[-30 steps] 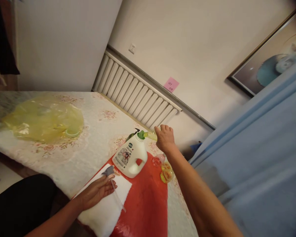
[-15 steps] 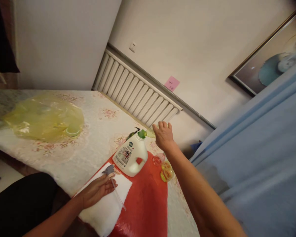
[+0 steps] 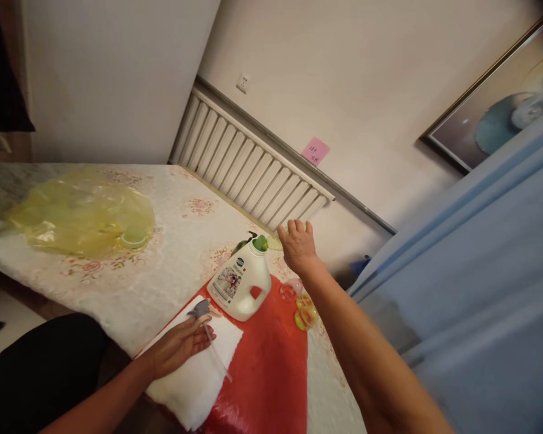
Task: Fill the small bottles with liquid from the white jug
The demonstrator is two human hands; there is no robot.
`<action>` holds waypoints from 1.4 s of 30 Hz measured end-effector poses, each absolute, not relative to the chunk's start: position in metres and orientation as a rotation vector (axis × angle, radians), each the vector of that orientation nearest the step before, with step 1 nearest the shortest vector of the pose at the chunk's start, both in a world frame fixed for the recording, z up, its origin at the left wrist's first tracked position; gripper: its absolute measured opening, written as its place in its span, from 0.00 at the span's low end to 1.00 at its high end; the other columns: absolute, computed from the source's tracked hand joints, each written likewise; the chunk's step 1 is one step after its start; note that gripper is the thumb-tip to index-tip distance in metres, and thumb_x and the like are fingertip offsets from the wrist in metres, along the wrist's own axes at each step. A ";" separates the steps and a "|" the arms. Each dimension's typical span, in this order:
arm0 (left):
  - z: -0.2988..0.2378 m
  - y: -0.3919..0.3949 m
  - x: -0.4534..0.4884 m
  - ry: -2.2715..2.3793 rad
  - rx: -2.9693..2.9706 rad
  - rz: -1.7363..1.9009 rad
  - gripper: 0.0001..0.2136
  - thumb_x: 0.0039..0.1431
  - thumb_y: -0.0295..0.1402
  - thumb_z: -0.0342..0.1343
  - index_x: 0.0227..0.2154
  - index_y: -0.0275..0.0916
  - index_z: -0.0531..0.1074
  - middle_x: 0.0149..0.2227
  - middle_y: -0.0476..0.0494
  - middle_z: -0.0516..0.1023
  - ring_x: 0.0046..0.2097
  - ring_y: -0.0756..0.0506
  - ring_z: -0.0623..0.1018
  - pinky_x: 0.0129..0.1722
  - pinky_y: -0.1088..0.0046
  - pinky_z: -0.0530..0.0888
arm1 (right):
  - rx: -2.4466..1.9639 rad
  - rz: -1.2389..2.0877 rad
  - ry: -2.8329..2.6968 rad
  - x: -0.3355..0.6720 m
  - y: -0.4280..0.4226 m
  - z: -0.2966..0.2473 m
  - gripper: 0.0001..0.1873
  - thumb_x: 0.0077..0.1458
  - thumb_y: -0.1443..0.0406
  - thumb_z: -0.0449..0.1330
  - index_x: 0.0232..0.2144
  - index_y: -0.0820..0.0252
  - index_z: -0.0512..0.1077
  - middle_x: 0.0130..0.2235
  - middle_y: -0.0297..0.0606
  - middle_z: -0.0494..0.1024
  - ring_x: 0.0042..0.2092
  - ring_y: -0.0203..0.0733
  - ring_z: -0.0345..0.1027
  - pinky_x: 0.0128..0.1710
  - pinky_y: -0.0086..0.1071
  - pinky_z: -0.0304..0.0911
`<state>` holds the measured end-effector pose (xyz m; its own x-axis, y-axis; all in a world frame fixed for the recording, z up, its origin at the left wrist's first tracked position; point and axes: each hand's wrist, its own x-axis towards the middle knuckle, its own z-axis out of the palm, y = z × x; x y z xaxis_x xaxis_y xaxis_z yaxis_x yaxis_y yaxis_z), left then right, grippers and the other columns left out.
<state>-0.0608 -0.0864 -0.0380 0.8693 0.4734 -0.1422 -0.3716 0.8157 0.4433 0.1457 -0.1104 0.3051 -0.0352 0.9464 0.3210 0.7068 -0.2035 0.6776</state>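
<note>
**Spill risk moderate; lettering mostly unreadable**

Nearest me: left hand (image 3: 183, 346) palm up, half curled, thumb and fingers holding a grey plastic spray head (image 3: 200, 308). A thin, clear plastic tube (image 3: 218, 361) slants down from it. The grip looks loose; if the fingers relax, the piece could drop, or the tube could drip on the fluffy white towel (image 3: 178, 395) below or the smooth red mat (image 3: 271, 367) beside it.

Farther in: a white plastic jug (image 3: 239, 283) with a moulded handle stands on the mat, its green mouth open. Neither hand steadies it, so a push at the top might tip it.

At that mouth: right hand (image 3: 300, 247), fingers curled around a see-through, pale yellow bottle (image 3: 275, 242), mostly hidden. Contact with the jug: cannot tell. Flow: none discernible. Should the bottle slip or stray off line, liquid could run down the jug's shoulder. The right forearm passes just beside rounded clear vessels, one pink (image 3: 292, 290), one yellow (image 3: 306, 313); a dropped elbow might knock them.

Writing, near to far. Jug: dark round emblem, picture panel, small print; brand not legible. Wall: pink paper note (image 3: 315, 150), two short handwritten lines, too small to read surely.
</note>
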 end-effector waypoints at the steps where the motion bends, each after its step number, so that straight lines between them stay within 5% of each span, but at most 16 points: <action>1: -0.037 -0.087 -0.061 0.254 0.417 0.457 0.13 0.61 0.37 0.61 0.46 0.37 0.74 0.39 0.39 0.81 0.44 0.44 0.80 0.48 0.67 0.74 | 1.936 1.084 1.748 0.145 -0.111 0.305 0.23 0.56 0.72 0.53 0.54 0.59 0.67 0.52 0.52 0.68 0.55 0.56 0.56 0.59 0.54 0.43; 6: -0.034 -0.088 -0.061 0.284 0.413 0.464 0.12 0.61 0.35 0.61 0.46 0.36 0.74 0.38 0.38 0.81 0.43 0.44 0.81 0.47 0.67 0.74 | 1.996 1.029 1.719 0.146 -0.113 0.301 0.25 0.55 0.72 0.54 0.56 0.57 0.65 0.54 0.51 0.68 0.56 0.56 0.56 0.59 0.54 0.43; 13: -0.024 -0.088 -0.064 0.338 0.457 0.487 0.13 0.61 0.35 0.62 0.47 0.37 0.74 0.38 0.40 0.81 0.41 0.46 0.81 0.44 0.70 0.75 | 2.434 0.737 1.690 0.163 -0.142 0.271 0.30 0.50 0.67 0.61 0.56 0.55 0.65 0.51 0.45 0.70 0.52 0.51 0.63 0.50 0.41 0.58; 19: 0.036 -0.088 -0.069 0.327 0.552 0.632 0.05 0.58 0.31 0.64 0.36 0.37 0.74 0.34 0.43 0.79 0.37 0.46 0.79 0.39 0.71 0.74 | 2.827 0.416 1.896 0.168 -0.202 0.201 0.34 0.50 0.60 0.64 0.59 0.55 0.63 0.53 0.43 0.72 0.54 0.48 0.67 0.52 0.38 0.63; 23: 0.087 -0.087 -0.067 0.289 0.700 0.772 0.09 0.59 0.33 0.63 0.40 0.36 0.75 0.34 0.45 0.79 0.35 0.48 0.78 0.39 0.72 0.73 | 2.853 0.362 2.038 0.160 -0.244 0.146 0.31 0.47 0.66 0.66 0.55 0.55 0.68 0.53 0.44 0.74 0.54 0.50 0.68 0.52 0.39 0.66; 32: 0.145 -0.100 -0.057 0.289 0.976 0.926 0.11 0.56 0.38 0.66 0.33 0.35 0.75 0.32 0.45 0.78 0.33 0.47 0.75 0.38 0.72 0.70 | 3.126 0.196 2.052 0.140 -0.294 0.080 0.38 0.40 0.71 0.68 0.56 0.54 0.67 0.54 0.43 0.74 0.57 0.51 0.68 0.59 0.43 0.64; 42: 0.136 -0.129 -0.040 0.357 1.221 0.850 0.13 0.57 0.38 0.63 0.42 0.36 0.74 0.33 0.45 0.78 0.37 0.44 0.75 0.41 0.69 0.69 | 3.205 0.069 2.105 0.119 -0.297 0.084 0.36 0.40 0.71 0.69 0.54 0.58 0.68 0.54 0.47 0.74 0.57 0.53 0.67 0.59 0.43 0.63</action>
